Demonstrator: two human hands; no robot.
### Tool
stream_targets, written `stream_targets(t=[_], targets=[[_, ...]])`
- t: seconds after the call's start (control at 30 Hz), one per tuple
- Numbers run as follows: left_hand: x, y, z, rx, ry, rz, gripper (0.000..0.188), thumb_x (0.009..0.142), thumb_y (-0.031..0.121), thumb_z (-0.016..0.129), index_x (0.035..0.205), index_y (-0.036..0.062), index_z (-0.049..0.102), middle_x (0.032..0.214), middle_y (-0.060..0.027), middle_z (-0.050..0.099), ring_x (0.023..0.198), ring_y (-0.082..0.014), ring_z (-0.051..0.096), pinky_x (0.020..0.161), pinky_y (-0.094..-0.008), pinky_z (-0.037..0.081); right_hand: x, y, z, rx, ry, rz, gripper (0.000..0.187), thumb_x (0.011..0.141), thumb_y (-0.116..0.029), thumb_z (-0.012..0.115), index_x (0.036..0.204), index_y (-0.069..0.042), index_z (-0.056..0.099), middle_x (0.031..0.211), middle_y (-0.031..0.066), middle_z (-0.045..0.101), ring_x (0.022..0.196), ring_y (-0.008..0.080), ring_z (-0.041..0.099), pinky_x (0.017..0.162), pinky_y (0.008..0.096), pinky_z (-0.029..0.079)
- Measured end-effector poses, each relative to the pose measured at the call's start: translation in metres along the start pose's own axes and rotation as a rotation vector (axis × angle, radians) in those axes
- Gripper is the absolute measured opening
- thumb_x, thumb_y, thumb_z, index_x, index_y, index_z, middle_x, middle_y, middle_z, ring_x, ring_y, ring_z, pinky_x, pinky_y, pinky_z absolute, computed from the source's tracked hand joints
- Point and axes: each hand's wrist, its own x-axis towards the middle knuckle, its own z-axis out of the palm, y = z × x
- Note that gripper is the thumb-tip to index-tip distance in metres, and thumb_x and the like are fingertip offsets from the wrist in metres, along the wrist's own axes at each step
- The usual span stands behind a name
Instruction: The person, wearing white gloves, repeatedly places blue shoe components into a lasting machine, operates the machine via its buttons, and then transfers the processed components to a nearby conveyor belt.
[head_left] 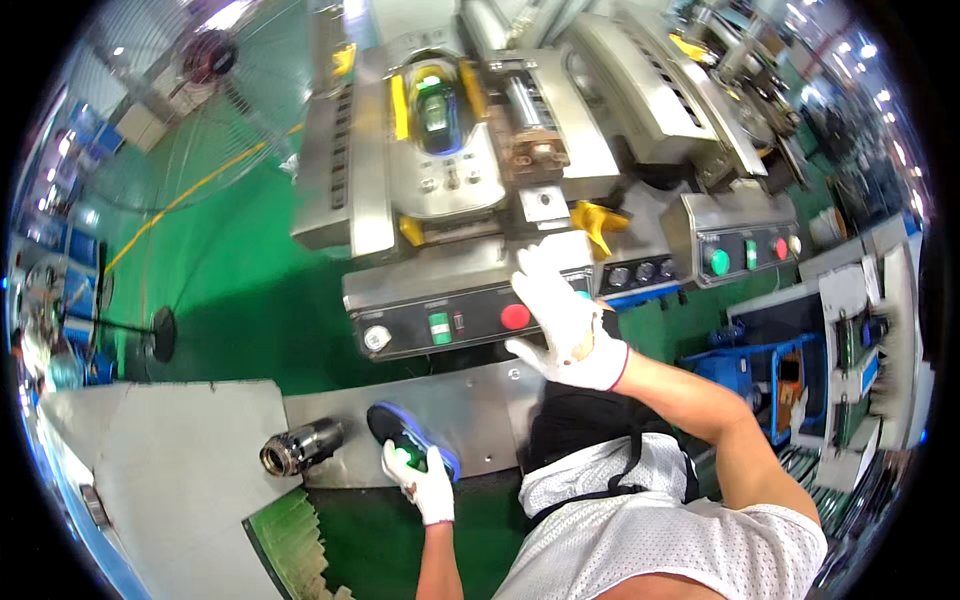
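Note:
My left hand (424, 488), in a white glove, grips a dark shoe (398, 425) with a blue edge by its near end. The shoe lies on a metal shelf (490, 410), and a bright green spot shows beside my fingers. My right hand (565, 325), also gloved, is open with fingers stretched out over the front control panel (465, 325). It is nearest the red button (515, 317) and partly covers a green button beside it. Farther off, a similar blue-edged shoe (438, 118) sits in the machine (400, 195), between yellow pads.
A dark metal cylinder (305, 446) lies on the shelf left of the shoe. A grey board (170, 450) is at the left. A second control panel (735, 245) stands at the right, near a blue cart (740, 375). Beyond the machine's left side stands a large fan (205, 70).

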Motion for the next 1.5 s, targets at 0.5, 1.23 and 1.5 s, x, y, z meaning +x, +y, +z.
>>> stream_targets(t=[0.5,1.23,1.5], targets=[[0.020,0.082,-0.020,0.231,-0.205,0.728,0.016,0.085,0.015,0.081,0.094,0.0044,0.074,0.095,-0.0154,0.070,0.089,-0.0337,0.070,0.082,-0.0450,0.056,-0.161,-0.008,-0.033,0.376,-0.453,0.263,0.103,0.088,-0.045,0.078,0.164,0.000,0.026,0.169,0.0275,0.024,0.158,0.0436,0.024,0.129,0.0517,0.022],[-0.224,0.340,0.185,-0.236,-1.423,1.196,0.088,0.074,-0.005,0.079,0.153,-0.0004,0.040,0.123,-0.0175,0.063,0.098,-0.0232,0.070,0.086,-0.0329,0.059,-0.423,0.039,-0.307,0.022,1.613,1.122,0.044,0.095,-0.028,0.079,0.120,0.008,0.074,0.119,0.0219,0.076,0.105,0.0235,0.074,0.094,0.0342,0.056],[-0.165,0.263,0.191,0.058,-1.278,1.014,0.076,0.083,0.009,0.086,0.148,-0.0032,0.048,0.135,-0.0237,0.056,0.106,-0.0292,0.070,0.086,-0.0385,0.061,-0.478,0.183,-0.496,-0.591,1.560,1.456,0.092,0.089,-0.072,0.065,0.140,0.004,0.063,0.132,0.0290,0.069,0.128,0.0381,0.064,0.113,0.0421,0.044]])
